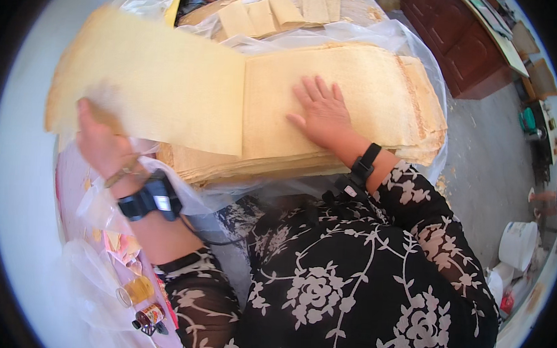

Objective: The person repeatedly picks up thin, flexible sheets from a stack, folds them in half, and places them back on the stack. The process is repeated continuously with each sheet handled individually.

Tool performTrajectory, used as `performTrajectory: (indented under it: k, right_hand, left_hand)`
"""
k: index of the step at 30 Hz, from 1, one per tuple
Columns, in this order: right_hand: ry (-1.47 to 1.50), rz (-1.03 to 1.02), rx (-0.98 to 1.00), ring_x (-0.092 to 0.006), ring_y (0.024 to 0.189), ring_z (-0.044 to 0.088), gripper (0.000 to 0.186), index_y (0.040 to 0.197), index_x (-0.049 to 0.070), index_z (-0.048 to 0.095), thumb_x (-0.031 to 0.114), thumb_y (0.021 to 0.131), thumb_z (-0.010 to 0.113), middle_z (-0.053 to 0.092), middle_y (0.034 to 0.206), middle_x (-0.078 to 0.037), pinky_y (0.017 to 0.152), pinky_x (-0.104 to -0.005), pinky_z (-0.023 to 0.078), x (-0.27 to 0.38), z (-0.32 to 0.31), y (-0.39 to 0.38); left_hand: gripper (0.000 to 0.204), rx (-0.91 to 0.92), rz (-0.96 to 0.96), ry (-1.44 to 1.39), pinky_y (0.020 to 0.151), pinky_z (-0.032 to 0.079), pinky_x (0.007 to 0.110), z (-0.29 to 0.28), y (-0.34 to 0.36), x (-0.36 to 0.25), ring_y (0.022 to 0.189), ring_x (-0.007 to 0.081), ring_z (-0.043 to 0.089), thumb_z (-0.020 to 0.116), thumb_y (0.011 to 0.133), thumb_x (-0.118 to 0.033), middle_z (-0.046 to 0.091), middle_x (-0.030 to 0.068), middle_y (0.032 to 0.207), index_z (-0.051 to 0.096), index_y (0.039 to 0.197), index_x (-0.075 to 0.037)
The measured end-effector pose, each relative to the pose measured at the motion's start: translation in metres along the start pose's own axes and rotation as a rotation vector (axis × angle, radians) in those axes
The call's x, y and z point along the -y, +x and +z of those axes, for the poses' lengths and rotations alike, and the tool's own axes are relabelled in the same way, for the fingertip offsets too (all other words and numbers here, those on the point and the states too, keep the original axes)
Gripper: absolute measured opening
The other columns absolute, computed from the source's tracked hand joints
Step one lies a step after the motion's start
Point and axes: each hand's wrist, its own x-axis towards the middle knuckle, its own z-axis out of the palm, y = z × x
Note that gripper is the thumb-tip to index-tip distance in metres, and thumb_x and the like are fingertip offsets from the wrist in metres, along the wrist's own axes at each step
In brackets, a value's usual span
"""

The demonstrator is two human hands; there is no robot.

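- Head view: a thin pale-yellow sheet with a browned left edge spans the left end of a stack of similar sheets and reaches out past the stack's left edge; its straight right edge lies across the stack's top.
- The stack rests on clear plastic sheeting, which shows along the stack's far, right and near edges.
- The person's right hand lies palm down, fingers spread, on the stack's top sheet, right of the loose sheet's straight edge, gripping nothing.
- The left hand, well apart from the right, is at the loose sheet's near-left corner; its fingers are blurred, so whether they pinch the sheet cannot be told.
- The step in hand appears to be laying or turning this one sheet at the stack's left end, the right palm steadying the pile.
- The next move probably calls for the left hand to guide that corner gently and level; so thin a sheet could crease or tear.
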Motion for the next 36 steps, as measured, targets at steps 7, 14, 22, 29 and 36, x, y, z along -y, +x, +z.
performTrajectory:
  k: [7,14,22,29,36]
  right_hand:
    - [-0.062,0.022,0.076,-0.0341,0.158,0.024,0.071,0.157,0.015,0.044,0.058,0.101,0.051,0.032,0.169,-0.013,0.127,-0.0581,0.016,0.005,-0.003,0.004]
    - [-0.084,0.045,0.086,-0.0322,0.158,0.025,0.07,0.158,0.016,0.044,0.055,0.101,0.053,0.033,0.169,-0.011,0.127,-0.0566,0.018,0.006,-0.007,0.003]
    - [-0.08,-0.003,0.045,-0.0332,0.156,0.028,0.067,0.156,0.012,0.046,0.045,0.099,0.06,0.037,0.167,-0.013,0.126,-0.0564,0.02,0.008,0.001,0.004]
    - [0.942,-0.039,0.067,-0.029,0.152,0.038,0.073,0.162,0.005,0.033,0.042,0.104,0.058,0.038,0.164,-0.019,0.124,-0.0499,0.03,-0.016,-0.021,-0.008]
    - [1.974,0.109,0.07,-0.029,0.143,0.049,0.063,0.156,0.004,0.038,0.045,0.109,0.048,0.048,0.156,-0.015,0.115,-0.0469,0.042,-0.065,-0.035,-0.048]
  left_hand:
    - [0.049,-0.088,0.088,0.134,0.098,0.058,0.037,-0.082,0.128,-0.049,0.116,0.0276,0.069,0.062,0.104,-0.029,0.068,0.018,0.131,0.061,0.131,0.012]
    - [0.051,0.139,0.175,0.621,0.107,0.052,0.041,-0.224,0.312,-0.123,0.128,0.0316,0.063,0.064,0.101,-0.021,0.065,0.0155,0.14,0.052,0.145,0.0]
    - [0.037,-0.134,1.031,1.534,0.088,0.053,0.048,-0.123,0.2,-0.183,0.106,0.0365,0.068,0.064,0.093,-0.018,0.07,0.0183,0.114,0.059,0.128,-0.01]
    - [0.009,0.23,1.248,0.76,0.052,0.05,0.047,0.123,-0.004,-0.011,0.059,0.0262,0.068,0.062,0.086,-0.016,0.066,0.0096,0.067,0.067,0.079,-0.012]
    - [0.012,1.236,0.522,0.578,0.064,0.056,0.049,0.125,-0.185,0.067,0.073,0.0326,0.073,0.068,0.084,-0.02,0.07,0.0119,0.073,0.072,0.086,-0.008]
